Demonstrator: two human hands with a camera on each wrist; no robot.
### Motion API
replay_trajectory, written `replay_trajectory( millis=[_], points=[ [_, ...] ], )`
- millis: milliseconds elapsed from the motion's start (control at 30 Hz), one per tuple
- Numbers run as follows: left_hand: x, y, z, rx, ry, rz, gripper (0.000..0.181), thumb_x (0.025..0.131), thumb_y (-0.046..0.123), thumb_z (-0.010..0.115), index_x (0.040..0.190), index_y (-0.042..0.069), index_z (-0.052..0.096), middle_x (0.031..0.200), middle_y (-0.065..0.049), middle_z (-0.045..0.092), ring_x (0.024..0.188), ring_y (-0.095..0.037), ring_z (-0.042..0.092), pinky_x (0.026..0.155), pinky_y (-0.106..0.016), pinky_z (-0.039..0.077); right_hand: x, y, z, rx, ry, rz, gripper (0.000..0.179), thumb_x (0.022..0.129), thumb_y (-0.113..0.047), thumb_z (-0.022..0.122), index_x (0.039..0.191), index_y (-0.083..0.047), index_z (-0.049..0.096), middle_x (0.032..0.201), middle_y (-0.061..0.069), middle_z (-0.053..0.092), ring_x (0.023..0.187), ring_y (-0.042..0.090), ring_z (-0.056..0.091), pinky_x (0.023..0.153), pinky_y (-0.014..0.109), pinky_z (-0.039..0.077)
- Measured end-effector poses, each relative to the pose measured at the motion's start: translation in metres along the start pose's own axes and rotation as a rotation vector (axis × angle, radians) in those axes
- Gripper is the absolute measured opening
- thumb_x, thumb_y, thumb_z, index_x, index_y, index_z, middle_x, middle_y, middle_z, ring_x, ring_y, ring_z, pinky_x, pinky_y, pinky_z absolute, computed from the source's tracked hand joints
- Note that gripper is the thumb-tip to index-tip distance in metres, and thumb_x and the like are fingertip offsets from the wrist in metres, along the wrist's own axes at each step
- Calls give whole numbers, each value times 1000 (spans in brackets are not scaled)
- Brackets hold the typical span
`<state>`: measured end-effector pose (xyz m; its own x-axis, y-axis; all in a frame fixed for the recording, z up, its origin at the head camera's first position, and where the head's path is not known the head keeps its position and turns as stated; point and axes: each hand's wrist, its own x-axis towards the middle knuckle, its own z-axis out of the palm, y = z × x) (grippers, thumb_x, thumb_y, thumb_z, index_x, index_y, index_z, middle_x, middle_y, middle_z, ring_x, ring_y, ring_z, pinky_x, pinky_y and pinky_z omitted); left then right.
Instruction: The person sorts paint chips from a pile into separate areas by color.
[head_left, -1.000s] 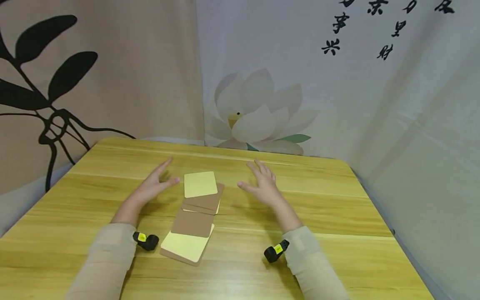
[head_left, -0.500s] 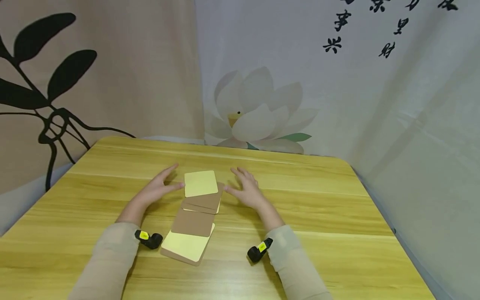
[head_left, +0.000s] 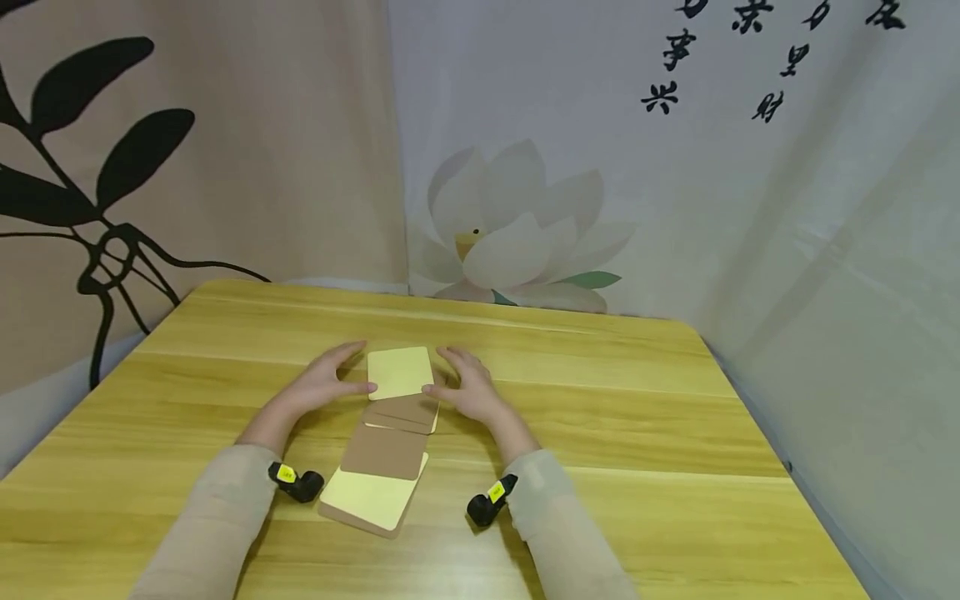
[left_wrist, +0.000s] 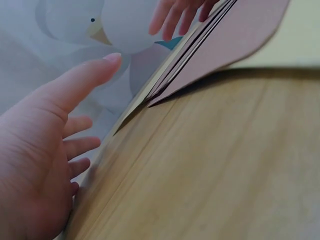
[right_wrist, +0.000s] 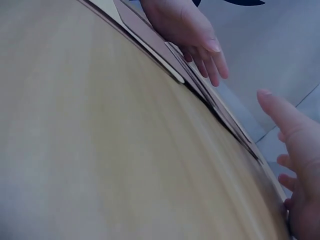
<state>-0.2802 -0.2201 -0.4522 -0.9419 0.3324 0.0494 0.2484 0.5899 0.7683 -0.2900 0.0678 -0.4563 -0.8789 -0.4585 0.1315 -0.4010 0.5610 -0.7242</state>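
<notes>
Flat cards lie in an overlapping column on the table, some pale yellow and some brown. At the far end is a yellow card (head_left: 399, 372), with brown cards (head_left: 386, 450) below it and another yellow card (head_left: 371, 497) nearest me. My left hand (head_left: 318, 387) is left of the far card, fingers spread, its thumb tip by the card's edge. On the other side is my right hand (head_left: 468, 392), its thumb tip over the card's lower right corner in the head view. Both wrist views show the thumbs held apart from the fingers, nothing between them. Whether either thumb touches the card I cannot tell.
The cards lie on a wooden table (head_left: 637, 500) with rounded far corners. Behind it hangs a curtain (head_left: 712, 208) printed with a lotus and dark characters. A small black camera sits at each wrist, the left one (head_left: 300, 485) close to the near cards.
My right hand has moved left from well off the cards to the far card's right edge. My left hand has shifted slightly right, toward the same card. The cards lie as before.
</notes>
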Motion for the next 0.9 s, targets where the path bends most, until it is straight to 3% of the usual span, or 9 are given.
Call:
replay_trajectory(
  millis=[400, 900],
  points=[
    [-2, -2, 6, 109, -2, -2, 99, 75, 48, 78, 150, 5, 29, 152, -25, 21, 136, -50, 14, 99, -71, 14, 7, 0, 12, -111, -4, -16, 81, 83, -45, 72, 148, -12, 37, 152, 10, 32, 139, 32, 24, 110, 52, 10],
    [1, 0, 7, 223, 14, 29, 100, 73, 52, 78, 147, 1, 34, 151, -25, 25, 138, -47, 11, 104, -66, 1, 16, -6, 12, -334, -64, -2, 79, 84, -55, 66, 148, -18, 38, 151, -1, 34, 139, 26, 23, 111, 49, 10]
  ],
)
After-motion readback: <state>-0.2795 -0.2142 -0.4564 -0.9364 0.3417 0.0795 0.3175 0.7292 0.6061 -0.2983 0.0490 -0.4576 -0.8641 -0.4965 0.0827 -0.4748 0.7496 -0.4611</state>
